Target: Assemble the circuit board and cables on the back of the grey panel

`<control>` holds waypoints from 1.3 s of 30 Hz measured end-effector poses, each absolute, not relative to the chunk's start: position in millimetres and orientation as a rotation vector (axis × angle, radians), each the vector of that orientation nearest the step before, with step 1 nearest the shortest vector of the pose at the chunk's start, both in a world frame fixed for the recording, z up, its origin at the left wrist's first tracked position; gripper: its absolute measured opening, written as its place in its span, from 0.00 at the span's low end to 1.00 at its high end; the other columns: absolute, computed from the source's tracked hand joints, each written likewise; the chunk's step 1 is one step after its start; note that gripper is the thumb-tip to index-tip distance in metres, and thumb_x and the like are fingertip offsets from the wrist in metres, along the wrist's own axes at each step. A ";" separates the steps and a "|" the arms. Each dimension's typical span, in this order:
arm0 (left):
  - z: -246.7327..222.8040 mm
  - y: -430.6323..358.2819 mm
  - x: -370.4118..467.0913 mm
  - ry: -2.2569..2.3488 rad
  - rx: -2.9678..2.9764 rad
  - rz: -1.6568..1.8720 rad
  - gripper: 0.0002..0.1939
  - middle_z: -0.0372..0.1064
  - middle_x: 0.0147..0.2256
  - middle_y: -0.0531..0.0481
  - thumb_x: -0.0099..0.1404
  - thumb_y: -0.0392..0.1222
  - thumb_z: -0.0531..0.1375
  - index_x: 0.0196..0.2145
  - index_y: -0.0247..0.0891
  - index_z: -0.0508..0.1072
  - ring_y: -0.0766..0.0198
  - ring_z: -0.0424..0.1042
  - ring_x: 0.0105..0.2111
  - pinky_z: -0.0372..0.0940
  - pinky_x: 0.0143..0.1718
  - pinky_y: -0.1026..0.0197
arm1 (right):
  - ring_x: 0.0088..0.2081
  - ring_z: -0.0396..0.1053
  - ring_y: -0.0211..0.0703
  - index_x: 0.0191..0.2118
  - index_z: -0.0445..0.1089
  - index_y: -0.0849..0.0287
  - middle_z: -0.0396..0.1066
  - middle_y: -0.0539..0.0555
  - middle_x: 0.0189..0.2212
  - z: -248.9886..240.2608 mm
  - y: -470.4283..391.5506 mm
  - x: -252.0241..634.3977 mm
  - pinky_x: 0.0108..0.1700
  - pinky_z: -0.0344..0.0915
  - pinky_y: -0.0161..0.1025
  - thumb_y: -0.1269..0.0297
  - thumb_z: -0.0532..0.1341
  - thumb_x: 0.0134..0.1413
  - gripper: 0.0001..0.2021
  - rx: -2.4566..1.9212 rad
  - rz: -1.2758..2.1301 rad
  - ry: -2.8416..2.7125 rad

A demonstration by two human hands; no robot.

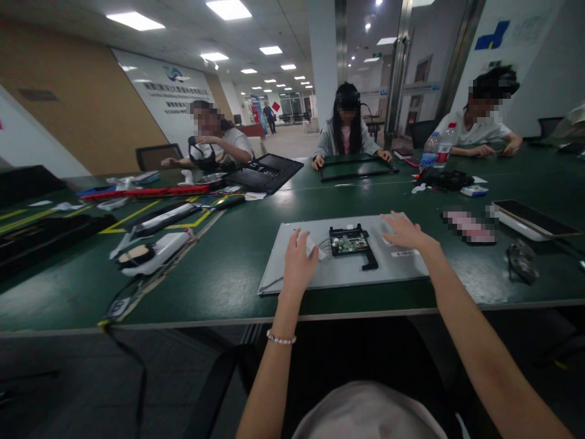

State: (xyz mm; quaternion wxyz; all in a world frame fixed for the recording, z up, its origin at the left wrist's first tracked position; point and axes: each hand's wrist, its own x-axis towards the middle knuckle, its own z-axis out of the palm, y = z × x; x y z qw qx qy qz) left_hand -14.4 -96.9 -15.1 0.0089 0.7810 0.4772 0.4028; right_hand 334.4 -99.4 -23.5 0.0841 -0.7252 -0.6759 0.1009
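Note:
A flat grey panel [315, 274] lies on the green table in front of me. On its middle rests a green circuit board [350, 243] in a black bracket [370, 261], with thin wires running off its left side. My left hand [299, 259] is over the panel's left part, fingers spread, beside a small white piece next to the wires. Over the panel's right part is my right hand [406, 235], its fingers apart near the far edge and some white labels. Neither hand holds anything; whether the fingertips touch the panel is hard to tell.
Left are a white device [159, 255], a long red bar [146, 192] and a black casing [267, 172]. Right are a pink phone [469, 226], a white-edged device [525, 221], and bottles [442, 146]. Across the table, a person holds a black frame [359, 177]; two others sit nearby.

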 end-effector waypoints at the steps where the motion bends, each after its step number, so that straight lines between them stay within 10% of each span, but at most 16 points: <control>1: -14.5 -97.1 -14.6 1.484 2.432 1.279 0.19 0.59 0.61 0.35 0.67 0.37 0.57 0.55 0.37 0.66 0.48 0.60 0.63 0.58 0.63 0.43 | 0.71 0.36 0.72 0.73 0.42 0.47 0.33 0.57 0.74 -25.1 -100.0 335.1 0.62 0.45 0.77 0.41 0.48 0.64 0.36 -2.220 0.386 -2.021; 7: -10.4 -101.7 -13.7 1.526 2.414 1.232 0.17 0.58 0.61 0.36 0.68 0.37 0.55 0.54 0.38 0.66 0.50 0.60 0.63 0.57 0.64 0.45 | 0.72 0.28 0.71 0.74 0.40 0.47 0.27 0.52 0.74 -26.4 -101.4 320.0 0.66 0.33 0.74 0.32 0.41 0.60 0.41 -2.371 0.554 -2.001; 23: -12.2 -104.4 -12.1 1.513 2.415 1.249 0.17 0.57 0.62 0.36 0.68 0.36 0.55 0.54 0.36 0.66 0.51 0.59 0.63 0.56 0.65 0.45 | 0.70 0.36 0.76 0.72 0.46 0.51 0.37 0.64 0.73 -42.3 -87.9 255.5 0.62 0.38 0.78 0.40 0.37 0.67 0.35 -2.276 0.274 -1.960; 31: -14.7 -105.1 -14.6 1.517 2.449 1.187 0.15 0.58 0.61 0.38 0.69 0.37 0.55 0.53 0.37 0.68 0.52 0.60 0.63 0.56 0.65 0.46 | 0.72 0.37 0.60 0.74 0.41 0.53 0.39 0.56 0.73 -27.8 -100.5 306.3 0.70 0.42 0.59 0.40 0.40 0.65 0.38 -1.880 0.537 -2.285; 39: -8.2 -107.8 -11.9 1.554 2.418 1.163 0.14 0.58 0.62 0.39 0.68 0.36 0.56 0.51 0.39 0.70 0.52 0.60 0.63 0.56 0.65 0.46 | 0.72 0.34 0.61 0.72 0.45 0.42 0.35 0.47 0.74 -36.2 -136.7 327.0 0.69 0.39 0.65 0.40 0.42 0.66 0.32 -1.878 0.314 -2.404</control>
